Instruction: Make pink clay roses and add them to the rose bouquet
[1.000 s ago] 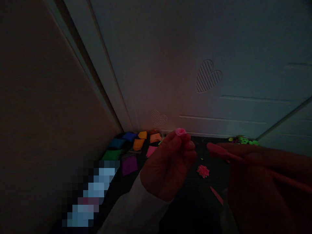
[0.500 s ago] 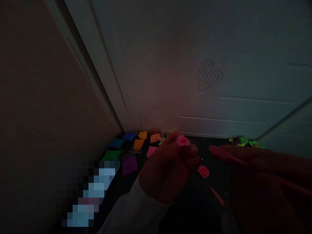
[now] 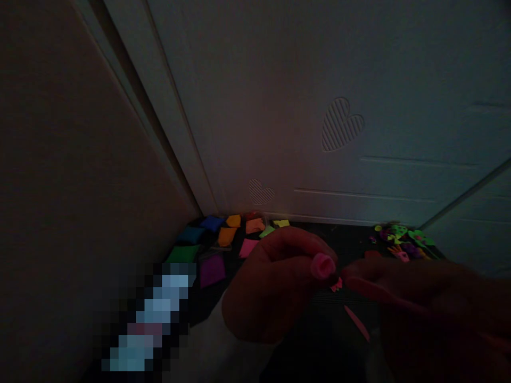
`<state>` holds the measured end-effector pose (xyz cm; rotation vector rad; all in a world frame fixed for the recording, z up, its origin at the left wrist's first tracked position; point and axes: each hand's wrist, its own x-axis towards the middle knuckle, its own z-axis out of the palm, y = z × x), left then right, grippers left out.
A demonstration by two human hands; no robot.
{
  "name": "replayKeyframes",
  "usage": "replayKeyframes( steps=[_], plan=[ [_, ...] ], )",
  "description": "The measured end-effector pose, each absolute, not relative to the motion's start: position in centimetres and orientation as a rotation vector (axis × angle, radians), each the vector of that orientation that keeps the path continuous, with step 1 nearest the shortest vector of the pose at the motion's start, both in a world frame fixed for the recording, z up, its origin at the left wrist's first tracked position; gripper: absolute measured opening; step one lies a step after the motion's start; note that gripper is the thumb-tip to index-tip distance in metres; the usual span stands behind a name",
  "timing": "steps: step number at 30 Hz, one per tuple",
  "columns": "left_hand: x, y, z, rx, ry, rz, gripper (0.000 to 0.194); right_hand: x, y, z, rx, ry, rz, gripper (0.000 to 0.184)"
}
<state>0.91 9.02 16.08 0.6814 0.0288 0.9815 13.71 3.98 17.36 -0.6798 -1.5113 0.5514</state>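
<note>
Between the fingertips of my left hand (image 3: 271, 287) is a small pink clay piece (image 3: 322, 265), rolled into a hollow rosebud shape with its opening toward me. My right hand (image 3: 431, 292) is closed on a pink modelling tool (image 3: 371, 291) with a rounded, flat end. That end points at the clay piece and stays a little apart from it. Partly hidden behind my left fingers, a pink petalled clay flower (image 3: 336, 285) lies on the dark surface. Dim light hides much of my right fingers.
A thin pink pointed tool (image 3: 356, 322) lies in front. Packets of coloured clay, among them a purple packet (image 3: 212, 269) and a green packet (image 3: 183, 254), stand at the left. Green and purple clay pieces (image 3: 399, 236) sit back right. A white panel (image 3: 279, 133) rises behind.
My left hand has moved right and down with the pink clay piece, now covering part of the flower. My right hand and its tool have dropped lower, uncovering more clay pieces at back right.
</note>
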Motion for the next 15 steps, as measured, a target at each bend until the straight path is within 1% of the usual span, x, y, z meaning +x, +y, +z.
replayKeyframes(
  steps=[2,6,12,15],
  plan=[
    [0.9,9.0,16.1,0.670,0.042,0.986,0.005,13.5,3.8,17.1,-0.705,-1.487,0.503,0.017],
    [0.9,8.9,16.0,0.634,0.073,0.999,0.003,12.9,3.8,16.8,-0.756,-1.458,0.448,0.013],
    [1.0,9.0,16.1,0.581,0.128,1.048,0.004,12.5,3.6,16.7,-0.824,-1.465,0.226,0.017],
    [1.0,8.9,16.1,0.567,0.119,1.047,0.004,12.8,3.5,16.6,-0.852,-1.569,0.201,0.017]
  ],
)
